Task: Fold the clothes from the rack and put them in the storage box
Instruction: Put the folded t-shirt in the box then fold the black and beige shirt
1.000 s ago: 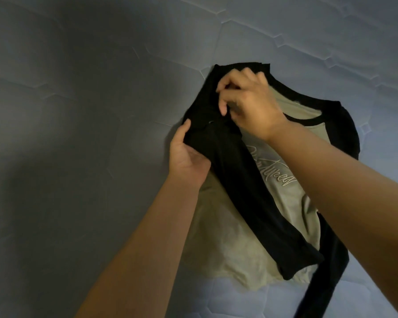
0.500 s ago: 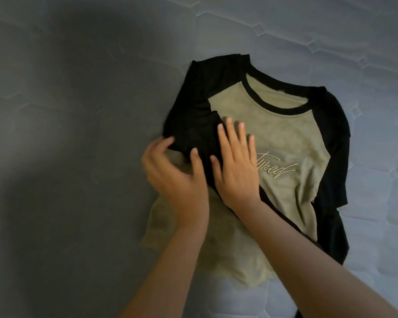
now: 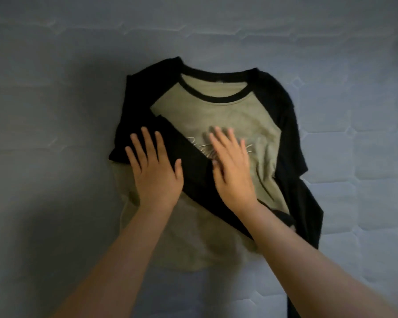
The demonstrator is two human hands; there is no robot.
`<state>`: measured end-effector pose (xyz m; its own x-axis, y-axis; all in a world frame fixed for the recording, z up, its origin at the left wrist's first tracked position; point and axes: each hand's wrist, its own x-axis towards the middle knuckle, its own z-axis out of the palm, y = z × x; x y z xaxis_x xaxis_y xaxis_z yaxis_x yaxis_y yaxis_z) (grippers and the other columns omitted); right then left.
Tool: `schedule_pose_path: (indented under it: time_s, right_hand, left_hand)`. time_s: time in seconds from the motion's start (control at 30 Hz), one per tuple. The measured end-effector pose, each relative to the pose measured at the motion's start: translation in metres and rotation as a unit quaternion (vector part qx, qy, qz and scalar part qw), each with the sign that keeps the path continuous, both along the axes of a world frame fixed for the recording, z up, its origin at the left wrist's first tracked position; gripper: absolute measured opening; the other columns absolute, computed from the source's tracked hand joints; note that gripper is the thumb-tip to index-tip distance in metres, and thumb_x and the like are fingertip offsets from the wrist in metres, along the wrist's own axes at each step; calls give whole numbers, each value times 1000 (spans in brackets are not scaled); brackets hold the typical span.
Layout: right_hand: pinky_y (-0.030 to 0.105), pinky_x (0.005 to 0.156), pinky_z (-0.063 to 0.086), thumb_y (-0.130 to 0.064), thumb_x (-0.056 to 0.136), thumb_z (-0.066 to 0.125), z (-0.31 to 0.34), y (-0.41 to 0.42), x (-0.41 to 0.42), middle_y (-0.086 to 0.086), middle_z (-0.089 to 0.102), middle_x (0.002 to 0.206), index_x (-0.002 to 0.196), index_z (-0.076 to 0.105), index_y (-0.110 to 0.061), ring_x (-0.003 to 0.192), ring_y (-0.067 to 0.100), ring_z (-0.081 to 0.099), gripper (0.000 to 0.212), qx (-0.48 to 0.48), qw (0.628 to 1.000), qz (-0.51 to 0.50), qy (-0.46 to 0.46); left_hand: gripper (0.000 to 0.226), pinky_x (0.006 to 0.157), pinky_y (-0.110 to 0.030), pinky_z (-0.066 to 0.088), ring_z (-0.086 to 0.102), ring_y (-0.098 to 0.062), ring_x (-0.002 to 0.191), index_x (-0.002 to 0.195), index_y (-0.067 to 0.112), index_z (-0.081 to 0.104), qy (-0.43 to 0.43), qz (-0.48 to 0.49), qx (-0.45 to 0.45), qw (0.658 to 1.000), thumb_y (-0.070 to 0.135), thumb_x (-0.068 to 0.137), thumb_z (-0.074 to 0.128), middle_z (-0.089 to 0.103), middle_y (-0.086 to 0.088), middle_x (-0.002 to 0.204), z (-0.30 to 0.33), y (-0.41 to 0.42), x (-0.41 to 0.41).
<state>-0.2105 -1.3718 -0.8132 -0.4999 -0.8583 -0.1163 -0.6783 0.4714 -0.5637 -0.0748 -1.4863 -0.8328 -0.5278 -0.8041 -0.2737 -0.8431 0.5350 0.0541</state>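
Your raglan shirt (image 3: 221,115) lay face up on the quilted mattress (image 3: 55,111), collar pointing away from you, its cursive chest script unreadable (blurred, half covered). Your left hand (image 3: 155,171) and right hand (image 3: 232,168) pressed flat, fingers straight, gripping nothing.

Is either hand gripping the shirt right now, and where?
Nothing is held. The left hand lies flat on the folded black sleeve; the right hand lies flat on the shirt chest.
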Motion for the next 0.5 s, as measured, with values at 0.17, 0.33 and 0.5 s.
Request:
schedule_pose_path:
  time_s: [0.17,0.33,0.5]
  right_hand:
    - [48,122,18,-11,91,60,20,78,-44,3,30,160,152,36,-17,152,23,17,66,-17,945,-324,41]
    - [43,111,35,-36,96,60,13,105,-95,12,53,139,143,44,-9,132,31,45,57,28,874,-467,-133]
    - [40,78,56,-68,72,66,12,91,-139,6,60,108,115,49,-20,90,22,61,66,50,774,-517,-362]
  left_hand:
    - [78,123,-46,10,3,-29,151,156,11,13,107,-131,64,984,13,89,53,4,-9,164,30,32,-63]
    - [65,107,-38,42,40,-18,136,155,16,20,186,-250,189,931,5,96,46,7,2,164,36,58,-148]
    - [69,122,-46,7,15,-25,149,153,17,25,104,-377,53,919,2,90,48,22,-5,161,41,41,-236]
